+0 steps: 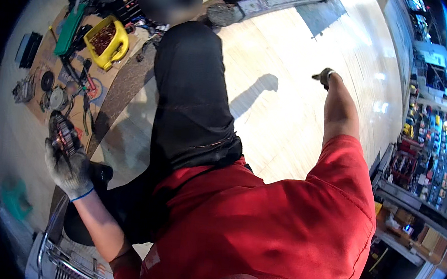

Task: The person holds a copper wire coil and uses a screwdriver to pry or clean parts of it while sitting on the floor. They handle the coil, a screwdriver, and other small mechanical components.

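Observation:
My left hand (69,166), in a pale work glove with a blue cuff edge, is closed around a dark part with copper-coloured windings (64,137); its exact kind is hard to make out. My right hand (323,78), also gloved, is held out at the end of my stretched right arm, above the light floor. Its fingers are small and dark here, so their pose is unclear. Near my left hand, on a cardboard sheet (36,103), lie a round metal motor part (57,98), a black ring (47,80) and pliers with dark handles (87,114).
A yellow cut-open container (106,42) holds reddish small pieces. Beside it are a green tool case (71,30) and a black crate (119,4). A long grey beam (283,2) lies ahead. Stocked shelves (429,152) stand at right, a chrome rack (71,267) at lower left.

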`<state>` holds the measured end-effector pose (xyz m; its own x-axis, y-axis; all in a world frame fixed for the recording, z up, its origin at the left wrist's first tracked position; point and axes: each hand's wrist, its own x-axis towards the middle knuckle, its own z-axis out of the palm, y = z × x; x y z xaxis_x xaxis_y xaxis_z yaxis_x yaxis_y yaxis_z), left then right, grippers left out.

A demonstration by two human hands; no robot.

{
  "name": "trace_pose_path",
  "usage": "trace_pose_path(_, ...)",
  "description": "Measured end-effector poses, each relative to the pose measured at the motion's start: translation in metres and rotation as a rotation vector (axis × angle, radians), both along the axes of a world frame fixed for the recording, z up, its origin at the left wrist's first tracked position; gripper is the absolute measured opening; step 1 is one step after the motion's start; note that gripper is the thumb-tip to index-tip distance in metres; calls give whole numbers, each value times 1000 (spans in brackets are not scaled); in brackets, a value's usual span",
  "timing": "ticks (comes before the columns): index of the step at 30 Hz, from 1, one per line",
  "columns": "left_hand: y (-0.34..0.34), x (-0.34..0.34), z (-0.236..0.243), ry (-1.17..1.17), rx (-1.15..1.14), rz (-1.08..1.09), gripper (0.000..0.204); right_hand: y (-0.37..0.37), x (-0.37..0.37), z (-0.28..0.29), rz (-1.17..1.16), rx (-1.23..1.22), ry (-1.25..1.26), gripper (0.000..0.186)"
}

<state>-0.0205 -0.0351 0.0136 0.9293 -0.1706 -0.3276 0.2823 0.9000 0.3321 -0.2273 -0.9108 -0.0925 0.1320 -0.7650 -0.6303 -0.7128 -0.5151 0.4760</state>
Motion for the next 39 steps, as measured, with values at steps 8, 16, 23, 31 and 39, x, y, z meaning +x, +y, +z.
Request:
trace_pose_path(8,-30,-22,6,35,253,35,48,148,98,91,-208,356,-1360,31)
trace_pose_path(16,-60,-29,38,-66,197,-15,39,526,158,228,948,795,-1337,46)
trace_pose_path(23,-58,-32,40,-129,183,-1,33,611,216,210,1168,873,-826,42)
trace_pose_path(31,-58,-36,63,-98,479,-10,38,614,211,223,1325,687,-908,30)
trace_pose_path(39,-55,-33,49,-9,337,91,32,613,173,221,1593,710,-778,28)
